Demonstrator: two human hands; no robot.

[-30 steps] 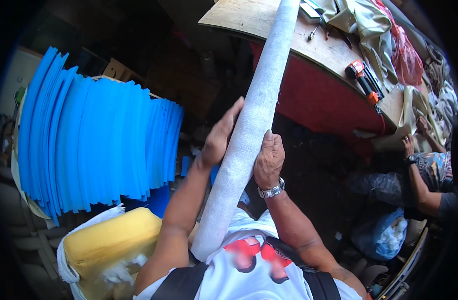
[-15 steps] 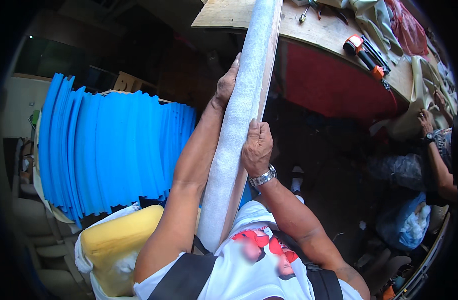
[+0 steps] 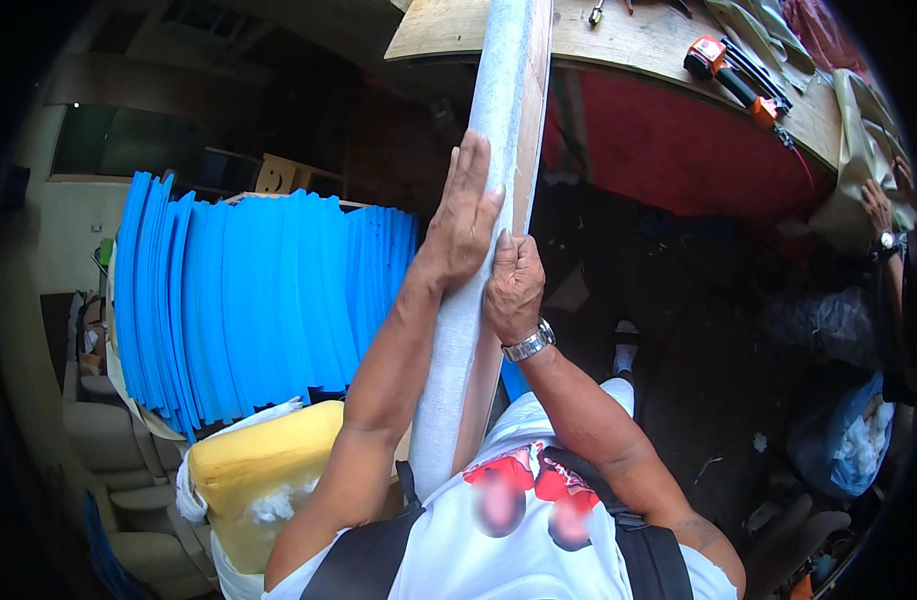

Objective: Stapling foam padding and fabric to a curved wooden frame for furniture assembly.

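Both hands are on the roll (image 3: 479,260), a long pale tube of rolled sheet with what looks like a wood strip along its right edge. Left hand (image 3: 461,225) lies flat and open against the roll's left side, fingers stretched up along it, more pressing than gripping. Right hand (image 3: 514,290) sits just below and to the right of it, fingers curled around the edge, so that one's doing the actual holding. A watch (image 3: 529,343) is on that wrist.

From the grip the roll runs up and away to the bench (image 3: 639,40), and down toward the chest, so it's held roughly mid-length and steeply tilted.

Handling guess: looks light for its length but awkward, fairly stiff overall with a soft, slightly fuzzy skin that should grip fine. Long ends will want to swing, so spreading the hands further apart would steady it. Can't tell if the strip is attached or just held against it

Left of the grip there's a stack of blue foam (image 3: 259,300) and a yellow block (image 3: 269,470)
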